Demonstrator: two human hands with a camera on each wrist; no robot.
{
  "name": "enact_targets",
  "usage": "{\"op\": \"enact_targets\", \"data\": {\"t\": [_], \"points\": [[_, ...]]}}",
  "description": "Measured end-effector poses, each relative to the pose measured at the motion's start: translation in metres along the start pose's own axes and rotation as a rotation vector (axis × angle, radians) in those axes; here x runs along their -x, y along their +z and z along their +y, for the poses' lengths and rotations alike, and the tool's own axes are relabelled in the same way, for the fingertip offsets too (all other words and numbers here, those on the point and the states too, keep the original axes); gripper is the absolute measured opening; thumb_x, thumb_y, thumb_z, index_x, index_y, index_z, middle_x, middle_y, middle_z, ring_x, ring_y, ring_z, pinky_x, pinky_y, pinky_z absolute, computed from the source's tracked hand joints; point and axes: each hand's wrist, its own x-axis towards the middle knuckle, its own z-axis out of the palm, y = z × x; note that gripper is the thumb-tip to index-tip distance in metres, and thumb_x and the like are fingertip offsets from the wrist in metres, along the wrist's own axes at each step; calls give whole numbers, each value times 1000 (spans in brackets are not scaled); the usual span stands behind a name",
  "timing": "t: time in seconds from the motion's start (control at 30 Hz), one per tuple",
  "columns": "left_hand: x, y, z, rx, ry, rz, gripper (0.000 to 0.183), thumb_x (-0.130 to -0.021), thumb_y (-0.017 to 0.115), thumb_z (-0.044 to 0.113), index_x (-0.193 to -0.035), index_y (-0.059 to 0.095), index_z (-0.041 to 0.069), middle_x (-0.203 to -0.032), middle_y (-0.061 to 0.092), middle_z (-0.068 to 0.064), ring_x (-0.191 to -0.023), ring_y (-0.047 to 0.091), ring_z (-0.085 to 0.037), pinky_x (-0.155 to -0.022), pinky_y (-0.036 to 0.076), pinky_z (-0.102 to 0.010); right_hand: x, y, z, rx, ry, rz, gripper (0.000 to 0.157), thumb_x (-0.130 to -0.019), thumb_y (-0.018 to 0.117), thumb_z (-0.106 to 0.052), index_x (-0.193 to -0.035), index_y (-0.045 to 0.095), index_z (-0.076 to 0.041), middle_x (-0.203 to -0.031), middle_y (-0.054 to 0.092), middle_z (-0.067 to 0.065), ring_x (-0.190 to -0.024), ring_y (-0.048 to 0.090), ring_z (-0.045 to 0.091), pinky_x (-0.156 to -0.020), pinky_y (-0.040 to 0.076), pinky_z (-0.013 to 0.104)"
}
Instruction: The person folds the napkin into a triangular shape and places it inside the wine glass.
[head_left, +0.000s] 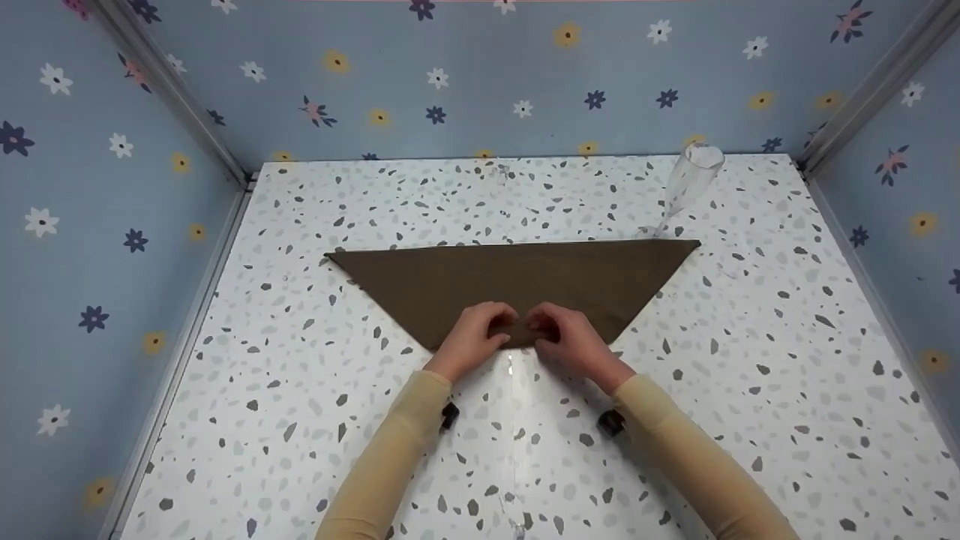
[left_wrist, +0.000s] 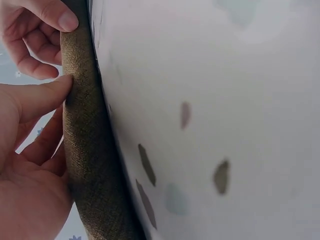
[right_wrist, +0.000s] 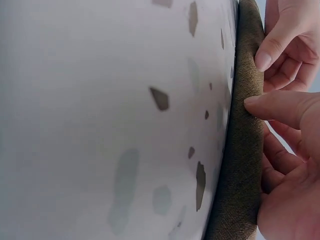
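Left hand [head_left: 474,334] and right hand [head_left: 571,339] sit close together, fingers curled, thumbs on top, both pinching the rounded near edge of the brown cloth [head_left: 480,277]. Cloth lies trapezoid-shaped mid-table on speckled white tabletop [head_left: 750,322]. Clear stemmed glass [head_left: 691,180] stands just beyond its far edge, toward the right corner; contents can't be told.

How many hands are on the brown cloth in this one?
2: the left hand grips the near edge of the brown cloth left of centre, the right hand just right of centre.
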Motion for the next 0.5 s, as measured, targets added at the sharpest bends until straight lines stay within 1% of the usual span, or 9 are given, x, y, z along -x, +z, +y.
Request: {"op": "enact_targets", "data": {"t": [0.2,0.4,0.5], "points": [[1,0,4,0,18,13,24,-79,63,1,-101,61,11,-97,59,2,-93,52,-10,-83,41,-26,-1,0,1,-22,-2,14,31,-77,64,0,-103,58,-15,-94,59,-5,-86,55,6,-76,46,28],[2,-1,6,82,19,6,25,-77,68,5,-100,62,11,-98,61,2,-92,55,-11,-81,44,-28,-3,-1,1,-12,-23,28,27,-78,63,-1,-101,59,-14,-93,60,-5,-84,55,7,-74,45,28],[2,-1,6,92,4,-7,29,-75,71,7,-102,62,12,-99,61,3,-93,54,-10,-81,43,-27,-4,-2,0,-8,-25,35,25,-78,63,-2,-100,60,-14,-91,61,-4,-81,54,7,-72,45,28]]}}
